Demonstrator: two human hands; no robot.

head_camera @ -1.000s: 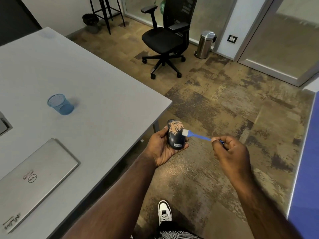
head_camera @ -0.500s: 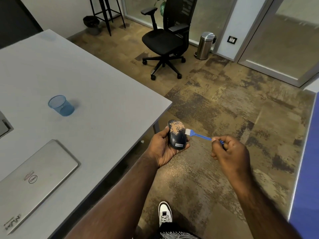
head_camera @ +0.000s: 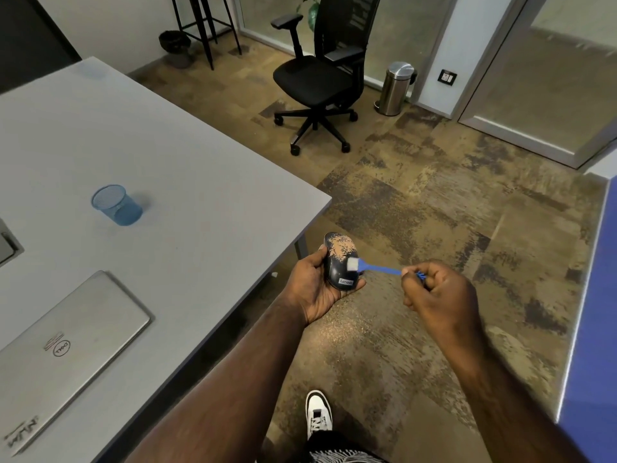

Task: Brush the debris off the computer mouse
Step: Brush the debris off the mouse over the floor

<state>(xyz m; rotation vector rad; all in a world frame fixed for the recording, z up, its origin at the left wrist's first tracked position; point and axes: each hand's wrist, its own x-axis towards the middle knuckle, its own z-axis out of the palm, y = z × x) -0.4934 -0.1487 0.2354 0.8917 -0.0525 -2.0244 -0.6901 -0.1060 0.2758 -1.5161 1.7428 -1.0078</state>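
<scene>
A closed silver laptop lies on the grey bench, by its near left edge. Farther back on the bench stands a small blue mesh cup, well apart from the laptop.

Past the bench's right corner, out over the brown floor, the left hand holds the computer mouse. The mouse is dark and sits in the palm, with the fingers wrapped round its far side and the thumb on its near end. Tan dust covers the far half of its top. A small label shows at its near end.

A thin blue brush reaches in from the right. Its white bristles touch the right side of the mouse, just below the dust. The right hand is closed tight on the brush handle, pinching it between thumb and fingers.

A white shoe stands on the floor below the hands. A black office chair and a shiny bin stand far back.
</scene>
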